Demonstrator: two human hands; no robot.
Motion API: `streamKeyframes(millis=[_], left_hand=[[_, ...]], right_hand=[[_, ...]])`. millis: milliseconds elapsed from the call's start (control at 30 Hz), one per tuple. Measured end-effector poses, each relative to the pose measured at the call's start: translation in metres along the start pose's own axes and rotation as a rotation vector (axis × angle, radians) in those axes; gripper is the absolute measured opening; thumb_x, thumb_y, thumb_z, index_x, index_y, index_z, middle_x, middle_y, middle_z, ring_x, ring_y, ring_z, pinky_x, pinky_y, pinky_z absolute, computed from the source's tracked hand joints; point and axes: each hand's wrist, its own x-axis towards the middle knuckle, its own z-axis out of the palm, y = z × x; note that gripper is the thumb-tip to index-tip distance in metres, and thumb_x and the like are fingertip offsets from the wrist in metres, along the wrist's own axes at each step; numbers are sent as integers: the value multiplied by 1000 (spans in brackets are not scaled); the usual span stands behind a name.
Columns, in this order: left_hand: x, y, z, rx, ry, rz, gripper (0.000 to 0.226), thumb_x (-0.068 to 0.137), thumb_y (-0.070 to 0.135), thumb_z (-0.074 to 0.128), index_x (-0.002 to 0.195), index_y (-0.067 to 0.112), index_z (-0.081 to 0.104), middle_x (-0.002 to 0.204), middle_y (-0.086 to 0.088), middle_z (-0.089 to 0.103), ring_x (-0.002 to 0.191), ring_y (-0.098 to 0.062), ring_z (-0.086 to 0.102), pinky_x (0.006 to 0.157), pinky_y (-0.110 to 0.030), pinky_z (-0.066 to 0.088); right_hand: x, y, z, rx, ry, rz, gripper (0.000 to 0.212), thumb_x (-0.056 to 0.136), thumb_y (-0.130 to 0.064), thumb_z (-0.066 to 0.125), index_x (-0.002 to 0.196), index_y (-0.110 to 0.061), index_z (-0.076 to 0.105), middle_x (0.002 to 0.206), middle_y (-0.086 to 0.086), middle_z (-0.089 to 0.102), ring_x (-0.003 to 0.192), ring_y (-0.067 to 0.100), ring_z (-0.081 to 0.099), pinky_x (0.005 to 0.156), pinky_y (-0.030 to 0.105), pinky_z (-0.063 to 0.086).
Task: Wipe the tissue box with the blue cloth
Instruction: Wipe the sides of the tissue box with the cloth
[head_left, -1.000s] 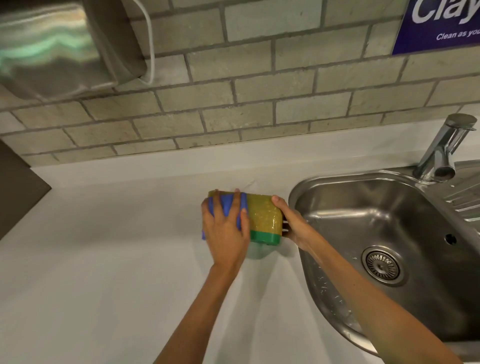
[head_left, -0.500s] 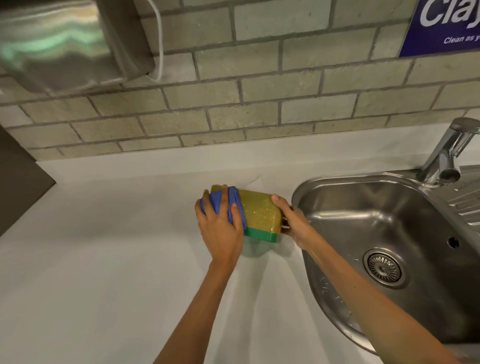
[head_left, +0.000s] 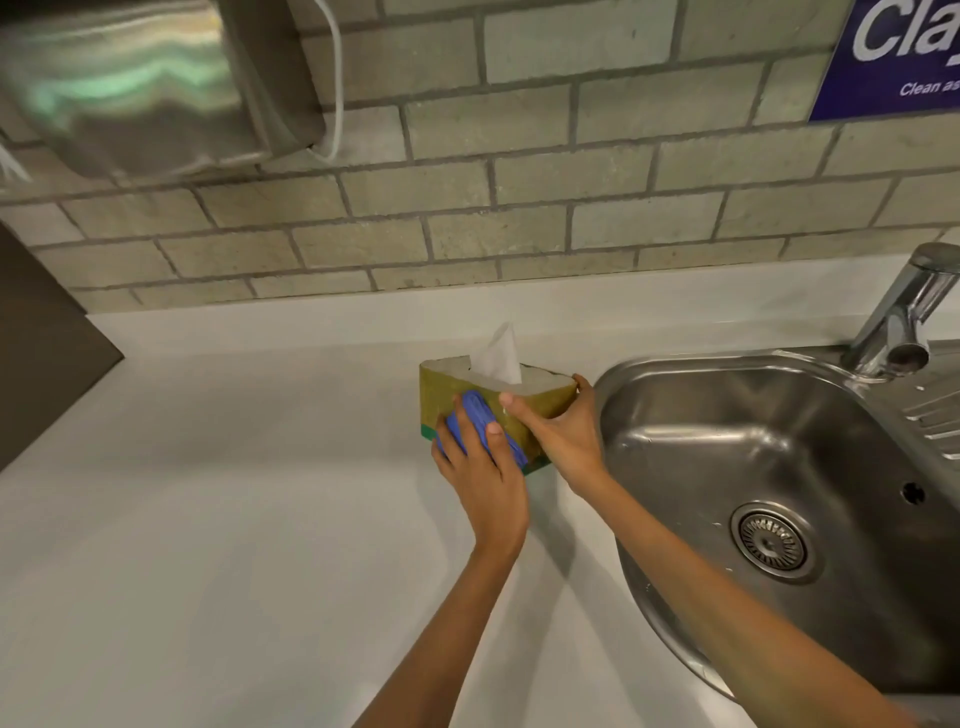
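The tissue box, mustard yellow with a green base band, stands upright on the white counter with a white tissue poking out of its top. My left hand presses the bunched blue cloth against the box's near side face. My right hand grips the box's right end, thumb on the near face and fingers wrapped round the far corner. The lower right part of the box is hidden behind both hands.
A steel sink with its drain lies directly right of the box, a tap behind it. A metal dispenser hangs on the brick wall upper left. White counter stretches to the left.
The box has been turned from lying on its side to upright, so the tissue now points up. My left hand with the cloth moved from the box's top down to its near side.
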Motion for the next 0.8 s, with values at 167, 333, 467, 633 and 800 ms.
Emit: streamKeyframes(millis=[167,333,467,633,800], left_hand=[[15,5,-14,-266,-50,-177,63,89,47,49,144,23,29,141,-10,44,131,-28,40,111,-49,34],[17,0,-24,-317,-61,-310,61,84,46,58,137,29,35,132,-5,53,118,-24,52,103,-45,44],[10,-12,-28,-382,-24,-422,49,89,34,50,134,21,38,122,-14,60,108,-29,58,99,-44,47],[7,-21,-30,-387,80,-417,47,92,22,44,138,20,36,118,-11,60,84,-17,57,81,-32,46],[4,-25,-28,-403,148,-408,52,91,21,51,140,17,32,130,-11,53,103,-23,57,82,-29,45]], right_hand=[[-22,1,3,104,-104,-75,87,64,-66,54,137,-27,27,137,1,38,124,15,44,94,23,44],[-46,13,7,13,-131,-133,93,74,-61,46,148,-19,9,147,1,23,134,13,32,103,22,36],[-68,23,9,-72,-161,-187,87,83,-46,54,148,-16,5,152,4,19,138,16,25,111,31,33],[-91,38,12,-218,-218,-167,91,79,-50,45,148,-18,-6,159,0,6,146,15,9,121,42,0],[-104,48,13,-253,-285,-146,91,80,-58,36,145,-20,-15,159,-1,-11,146,11,-10,118,36,-12]])
